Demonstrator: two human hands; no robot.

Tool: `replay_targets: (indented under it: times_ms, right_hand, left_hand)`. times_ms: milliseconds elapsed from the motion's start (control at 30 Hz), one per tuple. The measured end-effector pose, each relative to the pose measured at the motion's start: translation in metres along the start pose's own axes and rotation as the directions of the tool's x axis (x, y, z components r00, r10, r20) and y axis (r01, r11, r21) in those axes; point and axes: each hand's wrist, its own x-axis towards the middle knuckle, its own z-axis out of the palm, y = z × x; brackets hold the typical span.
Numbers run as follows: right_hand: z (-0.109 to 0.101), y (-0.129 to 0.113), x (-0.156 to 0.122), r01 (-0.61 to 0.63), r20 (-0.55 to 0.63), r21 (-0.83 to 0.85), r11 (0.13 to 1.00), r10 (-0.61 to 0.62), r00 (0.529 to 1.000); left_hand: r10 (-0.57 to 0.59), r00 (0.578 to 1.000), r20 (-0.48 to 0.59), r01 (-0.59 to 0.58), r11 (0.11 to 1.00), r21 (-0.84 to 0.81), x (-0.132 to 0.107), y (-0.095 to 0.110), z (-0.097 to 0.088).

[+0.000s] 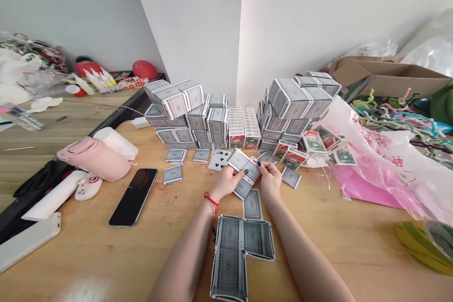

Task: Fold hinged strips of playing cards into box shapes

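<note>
Both my hands meet over the middle of the wooden table [106, 255]. My left hand [226, 181] and my right hand [269, 177] are closed on a fan of grey-backed playing cards [247, 170], held between them. A single card [252, 205] lies face down just below the hands. Nearer me lies an L-shaped block of card decks [237, 250], between my forearms. A face-up club card [219, 159] lies just left of the hands.
Tall heaps of grey card decks [187, 113] [297, 104] stand at the back, with red-faced boxes [244, 139] between. A black phone [133, 197] and pink bottle [94, 158] lie left. A pink plastic bag [371, 165] and a tape roll [430, 245] are right.
</note>
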Motion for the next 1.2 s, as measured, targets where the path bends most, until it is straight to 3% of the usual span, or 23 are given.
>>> replay_targets:
  times_ms: [167, 333, 467, 567, 633, 700, 767, 833, 900, 967, 1000, 1067, 1200]
  right_hand:
    - [0.001, -0.007, -0.004, 0.131, -0.019, -0.204, 0.97, -0.138, 0.99]
    - [-0.005, -0.011, -0.007, 0.343, 0.122, -0.489, 0.802, -0.326, 0.937]
    - [-0.009, -0.009, -0.008, 0.484, 0.281, -0.499, 0.719, -0.395, 0.875]
    - [-0.008, -0.009, -0.009, 0.49, 0.324, -0.438, 0.753, -0.377, 0.868]
    - [-0.006, -0.01, -0.009, 0.378, 0.267, -0.344, 0.859, -0.296, 0.917]
    - [-0.005, -0.012, -0.007, 0.154, 0.211, -0.151, 0.976, -0.12, 0.97]
    - [-0.004, -0.014, -0.004, -0.139, 0.255, 0.093, 0.986, 0.111, 0.961]
    - [-0.005, -0.017, -0.001, -0.42, 0.415, 0.227, 0.878, 0.303, 0.858]
    - [-0.006, -0.02, 0.002, -0.624, 0.589, 0.205, 0.754, 0.414, 0.694]
    - [-0.008, -0.023, 0.002, -0.726, 0.705, 0.148, 0.671, 0.443, 0.553]
    - [-0.008, -0.024, 0.001, -0.749, 0.741, 0.135, 0.649, 0.435, 0.511]
    - [-0.008, -0.026, -0.001, -0.764, 0.784, 0.136, 0.631, 0.402, 0.473]
    - [-0.01, -0.026, -0.004, -0.74, 0.816, 0.123, 0.661, 0.357, 0.454]
  left_hand:
    - [-0.02, 0.999, -0.051, 0.023, 0.998, 0.063, 0.002, -0.004, 0.002]
    - [-0.067, 0.989, -0.129, 0.064, 0.998, -0.027, 0.002, -0.005, 0.003]
    - [-0.074, 0.989, -0.128, 0.051, 0.982, -0.181, 0.0, -0.001, 0.001]
    - [-0.116, 0.988, -0.104, 0.089, 0.966, -0.241, -0.001, 0.001, -0.003]
    - [-0.128, 0.99, -0.064, 0.108, 0.961, -0.253, -0.001, 0.0, -0.006]
    - [-0.114, 0.993, -0.013, 0.108, 0.963, -0.246, 0.0, 0.0, -0.009]
    - [-0.091, 0.996, 0.022, 0.093, 0.971, -0.221, 0.001, -0.001, -0.012]
    - [-0.082, 0.996, 0.043, 0.089, 0.981, -0.171, 0.001, -0.001, -0.014]
    - [-0.083, 0.995, 0.061, 0.09, 0.988, -0.123, 0.0, 0.0, -0.015]
    - [-0.08, 0.993, 0.081, 0.088, 0.992, -0.095, -0.002, 0.002, -0.015]
    - [-0.08, 0.993, 0.086, 0.087, 0.992, -0.089, -0.003, 0.003, -0.015]
    - [-0.086, 0.992, 0.089, 0.093, 0.992, -0.084, -0.004, 0.004, -0.016]
    - [-0.076, 0.99, 0.116, 0.089, 0.989, -0.117, -0.005, 0.005, -0.017]
